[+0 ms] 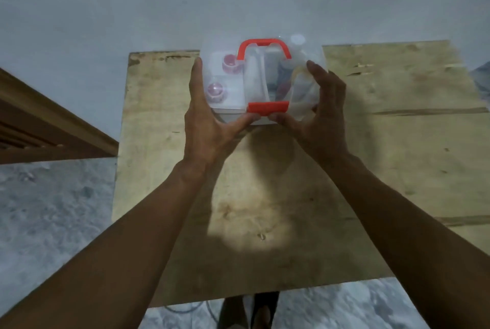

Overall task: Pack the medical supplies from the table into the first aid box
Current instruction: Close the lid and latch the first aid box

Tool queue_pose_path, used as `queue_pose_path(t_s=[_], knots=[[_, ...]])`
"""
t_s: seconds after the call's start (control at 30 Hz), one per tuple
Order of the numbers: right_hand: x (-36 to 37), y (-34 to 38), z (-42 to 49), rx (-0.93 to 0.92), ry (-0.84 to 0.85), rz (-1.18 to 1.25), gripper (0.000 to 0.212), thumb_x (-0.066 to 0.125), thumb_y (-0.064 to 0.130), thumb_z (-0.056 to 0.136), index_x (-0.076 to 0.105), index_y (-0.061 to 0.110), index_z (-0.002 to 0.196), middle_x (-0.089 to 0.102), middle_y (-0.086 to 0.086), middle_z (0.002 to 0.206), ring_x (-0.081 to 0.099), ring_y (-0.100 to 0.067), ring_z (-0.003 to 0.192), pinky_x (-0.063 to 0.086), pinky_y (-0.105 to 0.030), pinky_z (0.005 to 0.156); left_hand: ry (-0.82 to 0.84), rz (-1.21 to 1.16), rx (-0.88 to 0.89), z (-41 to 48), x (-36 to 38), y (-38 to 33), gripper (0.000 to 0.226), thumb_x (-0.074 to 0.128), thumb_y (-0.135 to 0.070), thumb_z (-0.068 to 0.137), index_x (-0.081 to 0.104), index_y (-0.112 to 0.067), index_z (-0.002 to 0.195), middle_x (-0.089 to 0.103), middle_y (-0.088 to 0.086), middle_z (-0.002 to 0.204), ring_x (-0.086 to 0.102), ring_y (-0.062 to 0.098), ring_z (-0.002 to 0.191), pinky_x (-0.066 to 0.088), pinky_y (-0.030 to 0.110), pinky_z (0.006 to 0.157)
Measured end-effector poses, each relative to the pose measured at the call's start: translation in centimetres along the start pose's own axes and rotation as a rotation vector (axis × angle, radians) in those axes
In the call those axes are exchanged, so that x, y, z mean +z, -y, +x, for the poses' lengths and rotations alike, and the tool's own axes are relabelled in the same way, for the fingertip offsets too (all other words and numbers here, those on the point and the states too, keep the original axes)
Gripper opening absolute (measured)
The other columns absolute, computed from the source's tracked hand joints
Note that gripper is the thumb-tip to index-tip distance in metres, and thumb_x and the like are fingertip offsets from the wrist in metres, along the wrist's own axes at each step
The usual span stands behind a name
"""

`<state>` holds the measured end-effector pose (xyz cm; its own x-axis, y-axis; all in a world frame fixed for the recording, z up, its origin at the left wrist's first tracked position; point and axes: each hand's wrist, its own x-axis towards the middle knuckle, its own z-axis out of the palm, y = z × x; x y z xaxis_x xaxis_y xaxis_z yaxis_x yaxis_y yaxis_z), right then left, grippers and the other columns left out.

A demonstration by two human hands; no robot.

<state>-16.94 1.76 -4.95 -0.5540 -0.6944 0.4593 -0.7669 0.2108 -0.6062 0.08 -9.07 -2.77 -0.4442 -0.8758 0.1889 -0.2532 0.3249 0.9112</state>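
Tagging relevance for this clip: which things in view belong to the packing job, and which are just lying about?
Job: first aid box, lid on, with orange latch and pink-capped bottles inside; left hand and right hand holding it; wooden table.
Lying about: wooden furniture at left; cable on the floor.

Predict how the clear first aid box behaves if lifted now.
Probably rigid: the first aid box holds its shape between the left hand and right hand. Likely light: thin clear plastic, small items inside. Smooth walls may be slippery.
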Motion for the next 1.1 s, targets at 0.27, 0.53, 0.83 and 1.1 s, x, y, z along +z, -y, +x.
queue_pose_path(t_s=[0.27,0.53,0.83,1.1], knots=[[0.3,-0.7,0.4,-0.056,0.023,0.072,0.099,0.079,0.061,0.071,0.032,0.013,0.145,0.043,-0.009,0.148,0.045,-0.021,0.133,0.049,-0.043,0.102,-0.067,0.036,0.087,-0.1,0.1,1.1,0.111,0.086,-0.049,0.066,0.025,-0.01,0.15,0.033,-0.019,0.14,0.041,-0.018,0.118,0.04,0.006,0.096],[-0.1,-0.3,0.6,-0.065,0.026,0.055,0.094,0.075,0.064,0.071,0.026,0.024,0.14,0.046,-0.013,0.146,0.047,-0.025,0.131,0.051,-0.037,0.098,-0.073,0.071,0.088,-0.1,0.2,1.1,0.111,0.087,-0.046,0.065,0.023,-0.01,0.149,0.035,-0.001,0.151,0.04,-0.003,0.125,0.042,0.008,0.098],[-0.2,0.1,0.8,-0.028,0.04,0.01,0.088,0.073,0.063,0.072,0.023,0.03,0.135,0.046,-0.015,0.141,0.049,-0.026,0.126,0.052,-0.034,0.087,-0.071,0.063,0.045,-0.2,0.8,0.9,0.106,0.083,-0.042,0.072,0.02,-0.008,0.149,0.033,0.003,0.153,0.04,0.003,0.128,0.043,0.014,0.102],[-0.5,0.6,0.7,0.028,0.058,0.036,0.089,0.074,0.064,0.07,0.029,0.027,0.137,0.047,-0.011,0.143,0.05,-0.022,0.126,0.05,-0.031,0.091,-0.021,-0.034,-0.015,-0.8,0.5,-0.4,0.104,0.081,-0.042,0.072,0.016,-0.022,0.151,0.034,-0.007,0.15,0.047,0.004,0.124,0.042,0.003,0.092]])
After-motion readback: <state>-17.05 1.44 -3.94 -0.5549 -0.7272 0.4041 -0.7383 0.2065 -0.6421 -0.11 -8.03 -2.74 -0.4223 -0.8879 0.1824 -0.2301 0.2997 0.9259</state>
